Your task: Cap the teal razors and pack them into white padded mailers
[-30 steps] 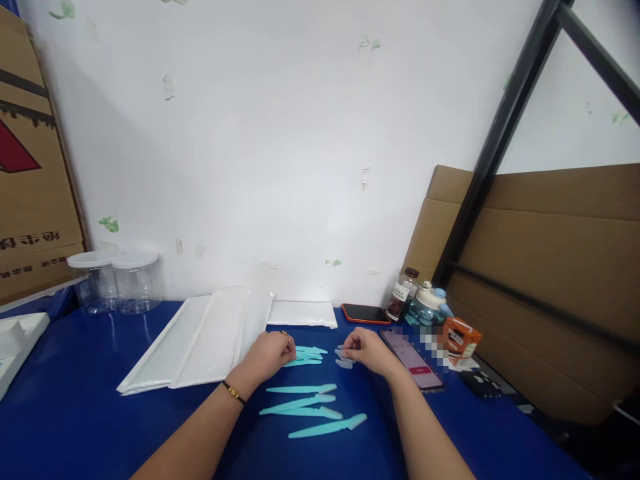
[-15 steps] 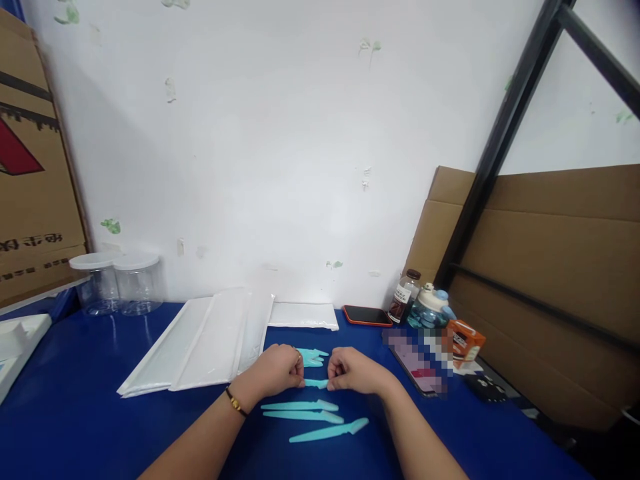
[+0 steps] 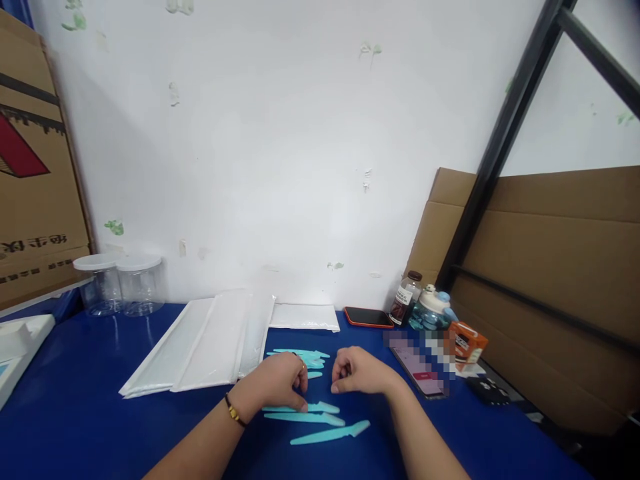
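Observation:
Several turquoise eyebrow razors lie on the blue table. Three of them are spread in front: the nearest razor [image 3: 327, 435], a middle razor [image 3: 300, 417] and another razor [image 3: 323, 407] whose handle is partly covered by my left thumb. My left hand [image 3: 285, 381] hovers over or touches that handle, thumb apart from the bent fingers, nothing seen between them. Behind it is a loose group of razors [image 3: 311, 359], partly hidden by this hand. My right hand [image 3: 357, 372] is to the right of the group, fingers loosely curled, thumb apart, holding nothing visible.
White padded mailers [image 3: 215, 343] lie at left, with another white packet [image 3: 304, 317] by the wall. Clear lidded jars [image 3: 141, 287] stand back left. A red-edged phone [image 3: 369, 317], a brown-capped bottle [image 3: 404, 300], a water bottle [image 3: 429, 310] and an orange box [image 3: 465, 342] sit right.
Both hands have let go of the razor they held between them; it now lies by the rear group. My left hand has shifted slightly nearer the front razors, and its thumb has moved away from the fingers.

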A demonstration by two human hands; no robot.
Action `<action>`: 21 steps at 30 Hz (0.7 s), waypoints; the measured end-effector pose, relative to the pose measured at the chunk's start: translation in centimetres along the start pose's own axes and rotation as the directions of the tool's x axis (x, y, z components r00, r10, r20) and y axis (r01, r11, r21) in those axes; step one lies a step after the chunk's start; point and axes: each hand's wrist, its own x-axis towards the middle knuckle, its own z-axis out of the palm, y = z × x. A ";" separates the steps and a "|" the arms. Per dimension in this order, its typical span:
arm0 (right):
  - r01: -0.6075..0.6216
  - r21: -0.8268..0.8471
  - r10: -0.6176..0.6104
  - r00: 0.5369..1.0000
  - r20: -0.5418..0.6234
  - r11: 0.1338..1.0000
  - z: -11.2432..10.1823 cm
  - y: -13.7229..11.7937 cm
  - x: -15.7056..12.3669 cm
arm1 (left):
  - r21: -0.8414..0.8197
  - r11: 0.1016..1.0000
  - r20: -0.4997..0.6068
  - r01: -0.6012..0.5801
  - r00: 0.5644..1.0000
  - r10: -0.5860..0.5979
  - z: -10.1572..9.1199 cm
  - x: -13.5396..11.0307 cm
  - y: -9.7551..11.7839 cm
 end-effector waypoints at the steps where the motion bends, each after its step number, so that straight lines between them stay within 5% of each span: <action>1: 0.006 0.005 -0.006 0.998 0.058 1.000 0.4 -0.2 0.1 | -0.006 1.000 0.028 0.021 0.999 -0.020 0.2 0.0 0.2; 4: 0.015 0.012 -0.016 0.993 0.118 1.000 1.2 -0.3 0.5 | -0.002 0.999 0.018 0.054 0.998 -0.054 0.6 0.2 0.4; 8: 0.012 0.029 -0.013 0.998 0.059 1.000 1.2 0.4 0.8 | 0.050 0.998 -0.085 0.049 0.995 -0.045 0.5 0.5 -0.1; 17: -0.122 -0.009 0.116 0.962 -0.247 0.992 -1.4 2.6 -0.2 | 0.103 0.980 -0.206 0.167 0.968 -0.143 -0.5 1.0 -2.1; 21: -0.035 -0.013 0.032 0.988 -0.151 0.999 -1.0 1.1 -0.4 | 0.024 0.999 -0.084 0.039 0.996 -0.037 -0.4 -0.2 0.1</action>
